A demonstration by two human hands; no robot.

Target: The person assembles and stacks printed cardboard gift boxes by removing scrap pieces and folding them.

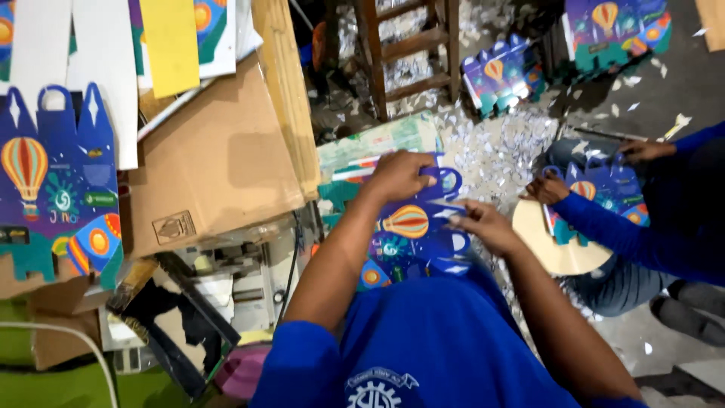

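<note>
The blue balloon-print carton blank (411,230) sits at picture centre, gripped by both hands: left hand (398,176) closed on its handle end at 11 o'clock, right hand (487,225) pinching the 3 o'clock edge; folding cleanly likely needs firm creases. A co-worker's hands (547,189) hold another blank at 3 o'clock

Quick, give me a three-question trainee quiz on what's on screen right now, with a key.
1. True or false: the left hand grips the blue printed carton at its handle end.
2. What picture is printed on the carton? A) hot-air balloon B) ship C) car
3. The co-worker's hands hold a similar carton over which thing?

Key:
1. True.
2. A.
3. A round pale board. The right hand also holds the carton.
</note>
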